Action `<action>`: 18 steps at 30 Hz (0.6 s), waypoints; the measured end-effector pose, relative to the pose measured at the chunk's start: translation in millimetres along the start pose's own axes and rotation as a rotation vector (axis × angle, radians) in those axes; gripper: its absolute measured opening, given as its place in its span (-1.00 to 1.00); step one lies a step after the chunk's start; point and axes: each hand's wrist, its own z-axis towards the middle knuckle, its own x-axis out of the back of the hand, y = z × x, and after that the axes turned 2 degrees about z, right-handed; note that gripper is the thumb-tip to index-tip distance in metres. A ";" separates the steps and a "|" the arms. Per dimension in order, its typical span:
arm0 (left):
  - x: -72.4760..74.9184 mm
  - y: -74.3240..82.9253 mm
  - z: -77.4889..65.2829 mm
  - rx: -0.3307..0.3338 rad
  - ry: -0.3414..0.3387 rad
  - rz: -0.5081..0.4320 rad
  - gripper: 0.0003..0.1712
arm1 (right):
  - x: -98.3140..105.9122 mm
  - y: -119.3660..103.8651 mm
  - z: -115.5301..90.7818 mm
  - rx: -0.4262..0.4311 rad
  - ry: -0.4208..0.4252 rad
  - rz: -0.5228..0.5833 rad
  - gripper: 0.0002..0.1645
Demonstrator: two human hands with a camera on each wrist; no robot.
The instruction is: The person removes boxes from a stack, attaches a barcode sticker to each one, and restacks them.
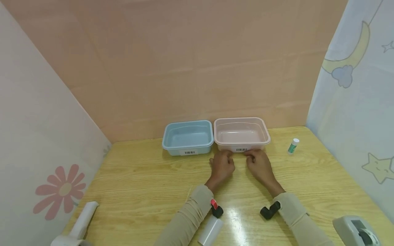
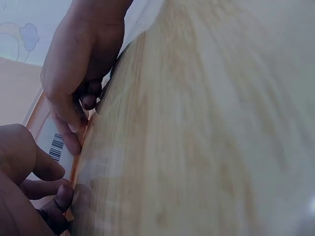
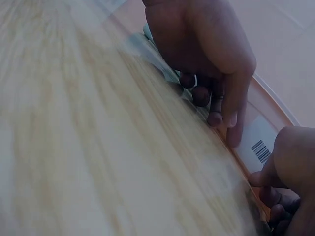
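Observation:
A pink plastic basin stands against the back wall, with a white barcode label on its front. My left hand touches the lower front of this basin at the label's left end. At the label's right end, my right hand touches the same wall with its fingertips. In the right wrist view, the left hand's index finger and thumb reach nearly straight to the wall, its other fingers loosely bent. The left wrist view shows the right hand's fingertips at the basin's lower edge.
A blue basin with its own barcode label stands left of the pink one. A small white-capped green tube is at right. Near the front are a white-handled object, a pale cylinder and a grey device.

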 end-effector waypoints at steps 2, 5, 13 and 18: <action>-0.1 1.4 -0.6 -0.024 -0.017 0.046 -0.65 | -2.4 -1.2 0.2 0.063 0.000 -0.022 -0.69; -0.1 2.1 -2.4 -0.053 -0.032 0.098 -0.59 | -7.5 -1.9 -0.5 0.128 0.008 -0.090 -0.65; 0.3 3.1 -6.5 -0.018 -0.079 0.107 -0.59 | -14.6 -6.4 -3.0 0.094 0.000 -0.181 -0.64; -0.9 2.3 -3.1 0.033 -0.074 0.069 -0.66 | -7.3 -8.9 -1.0 -0.006 0.111 -0.120 -0.77</action>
